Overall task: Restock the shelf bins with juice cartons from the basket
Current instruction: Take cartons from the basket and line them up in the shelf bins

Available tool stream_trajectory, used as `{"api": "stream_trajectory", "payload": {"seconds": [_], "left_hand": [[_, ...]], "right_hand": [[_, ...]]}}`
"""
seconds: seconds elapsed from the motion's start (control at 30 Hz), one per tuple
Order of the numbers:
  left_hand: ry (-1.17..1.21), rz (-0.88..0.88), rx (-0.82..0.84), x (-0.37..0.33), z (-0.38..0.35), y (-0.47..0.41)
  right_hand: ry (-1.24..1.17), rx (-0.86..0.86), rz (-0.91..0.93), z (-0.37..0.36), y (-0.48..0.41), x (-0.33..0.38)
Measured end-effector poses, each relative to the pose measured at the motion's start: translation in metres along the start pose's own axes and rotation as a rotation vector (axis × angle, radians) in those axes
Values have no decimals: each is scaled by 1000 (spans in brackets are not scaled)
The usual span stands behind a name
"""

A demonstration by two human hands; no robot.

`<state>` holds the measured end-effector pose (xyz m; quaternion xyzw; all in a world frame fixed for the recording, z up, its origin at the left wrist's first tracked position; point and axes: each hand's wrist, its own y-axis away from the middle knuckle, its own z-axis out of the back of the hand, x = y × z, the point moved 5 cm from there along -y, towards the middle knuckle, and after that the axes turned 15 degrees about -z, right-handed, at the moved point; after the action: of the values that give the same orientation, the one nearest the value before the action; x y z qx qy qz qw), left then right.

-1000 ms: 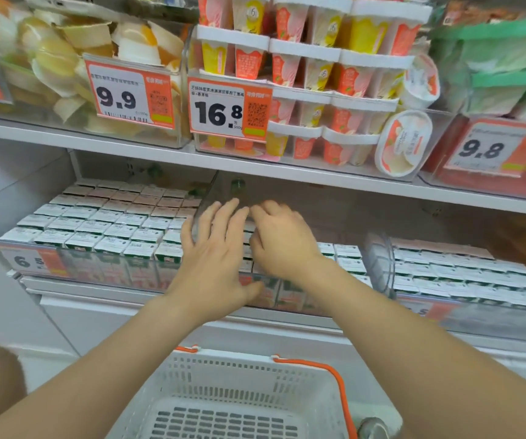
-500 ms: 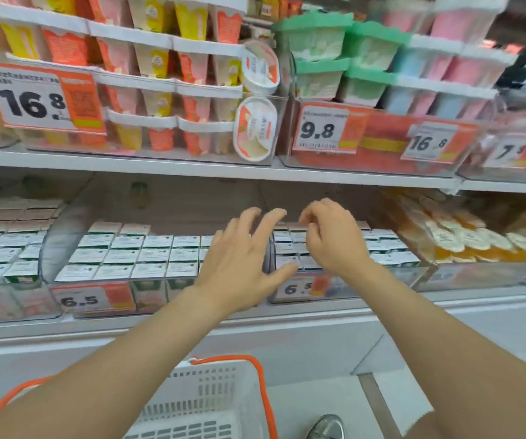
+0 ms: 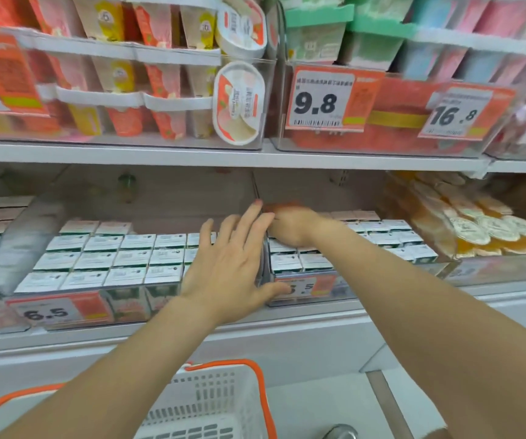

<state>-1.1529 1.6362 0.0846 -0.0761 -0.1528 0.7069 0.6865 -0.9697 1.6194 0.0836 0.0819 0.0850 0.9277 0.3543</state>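
Lower shelf (image 3: 318, 315), L to R. First bin (image 3: 24, 248), clear plastic, has a 6.5 tag (image 3: 55, 312) on its front edge and is packed w/ juice cartons (image 3: 112, 258) in tight rows, white tops up.

L hand (image 3: 230, 267) lies palm down over the cartons at that bin's right edge. Fingers are straight & spread, holding nothing, and the tips reach up beside the R hand. The thumb tip touches the price tag (image 3: 315, 285) on the front edge of the second bin (image 3: 347, 291).

R hand (image 3: 290, 228) is in the second bin's back-left corner, knuckles up, just over more cartons (image 3: 391, 239) standing there. Its fingers are hidden behind the hand & there's a blurred red-orange smear right above it, so can't tell if it's gripping anything.

Next along, at the shelf's right end, orange cups (image 3: 493, 229) w/ pale lids.

Upper shelf (image 3: 160, 153): pink/yellow cups (image 3: 160, 74), two oval tubs (image 3: 239, 103), a 9.8 tag (image 3: 318, 99), a 16.8 tag (image 3: 458, 112).

Basket (image 3: 220, 397), white w/ orange handle, sits below the shelf at bottom centre, partly under the L forearm.
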Motion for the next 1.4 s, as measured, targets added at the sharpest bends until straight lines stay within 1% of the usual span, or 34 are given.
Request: {"api": "stream_trajectory", "payload": {"seconds": [0.17, 0.27, 0.33, 0.4, 0.47, 0.53, 0.57, 0.63, 0.7, 0.77, 0.83, 0.87, 0.97, 1.17, 1.27, 1.33, 1.4], "left_hand": [[17, 0, 24, -1, -2, 0], [25, 15, 26, -4, 0, 0], [13, 33, 36, -7, 5, -1], [-21, 50, 41, -12, 12, -6], [-36, 66, 14, -17, 18, -12], [-66, 21, -32, -23, 23, -21], [-97, -27, -44, -27, 24, -27], [-145, -140, -51, -35, 24, -40], [-153, -219, -41, -40, 20, -52], [-160, -225, -1, -44, 15, -58], [-174, -193, 18, -44, 10, -59], [-180, -182, 19, -44, 9, -59], [-185, -179, 23, -43, 7, -59], [-171, -157, 34, -46, 8, -59], [-154, -146, 39, -48, 11, -59], [-153, -156, 30, -49, 14, -59], [-161, -198, 12, -54, 16, -62]], "right_hand": [[-43, -59, 31, -7, 8, -5], [-40, -86, -6, -10, 11, -2], [-146, -125, -2, -6, 15, -2], [-262, -240, -13, 7, 27, -17], [-310, -409, -80, 23, 41, -54], [-238, -530, -197, 31, 51, -99], [-169, -552, -253, 33, 54, -118], [-82, -518, -326, 32, 52, -140], [-137, -438, -305, 32, 40, -141], [-252, -321, -244, 28, 26, -129], [-262, -186, -196, 19, 13, -112], [-240, -149, -185, 14, 8, -105], [-224, -120, -190, 6, 6, -102], [-118, -168, -147, 1, 24, -99], [-207, -167, -145, 3, 27, -98], [-291, -249, -157, 15, 31, -105], [-353, -422, -229, 31, 33, -127]]}}
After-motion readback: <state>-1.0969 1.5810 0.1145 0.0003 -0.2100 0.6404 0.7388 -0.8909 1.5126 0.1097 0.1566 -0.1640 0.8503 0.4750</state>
